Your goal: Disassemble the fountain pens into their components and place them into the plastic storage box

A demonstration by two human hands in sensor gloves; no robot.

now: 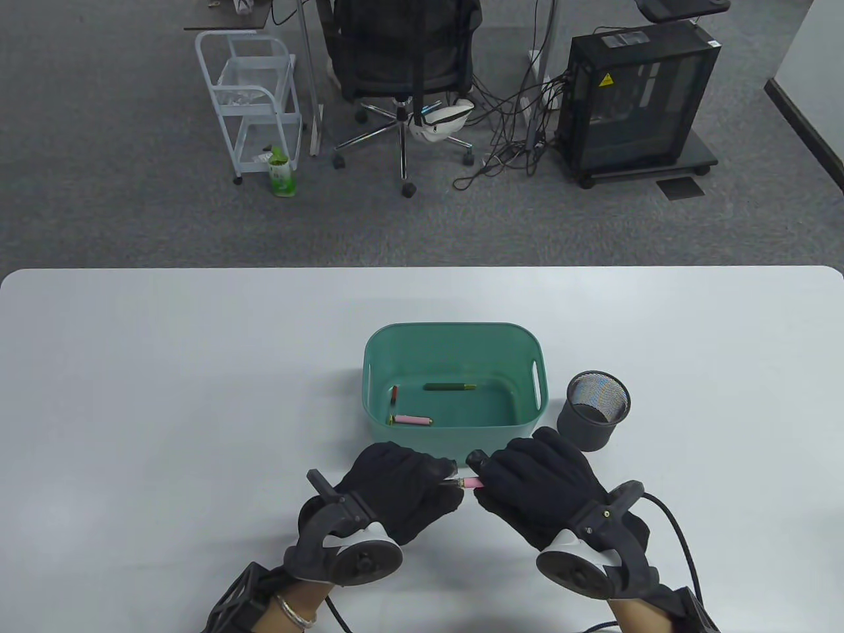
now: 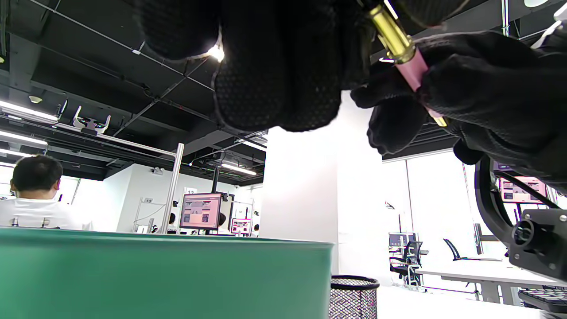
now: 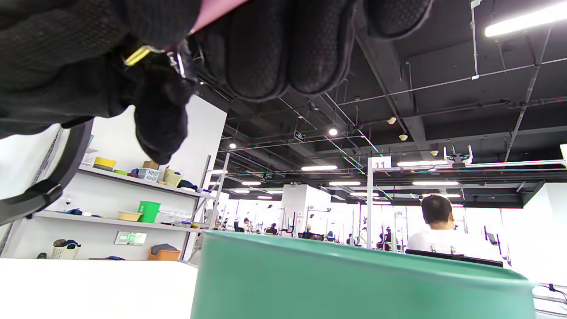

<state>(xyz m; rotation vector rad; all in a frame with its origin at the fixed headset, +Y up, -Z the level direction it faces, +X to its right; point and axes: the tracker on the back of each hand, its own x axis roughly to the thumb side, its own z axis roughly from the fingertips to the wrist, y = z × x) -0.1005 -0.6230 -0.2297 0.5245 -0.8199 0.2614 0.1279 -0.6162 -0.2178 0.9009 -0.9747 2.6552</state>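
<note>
Low centre of the table view: left hand and right hand meeting just below the box, fingers of both curled round one pink pen, gold band toward the left hand. Inside the box: a green part, a pink part, a red part. Right of the box, a mesh cup.

Storage box is placed at table centre; mesh cup at its 3 o'clock, just beside. Three pen parts lie inside. Both hands are held at its 6 o'clock.
</note>
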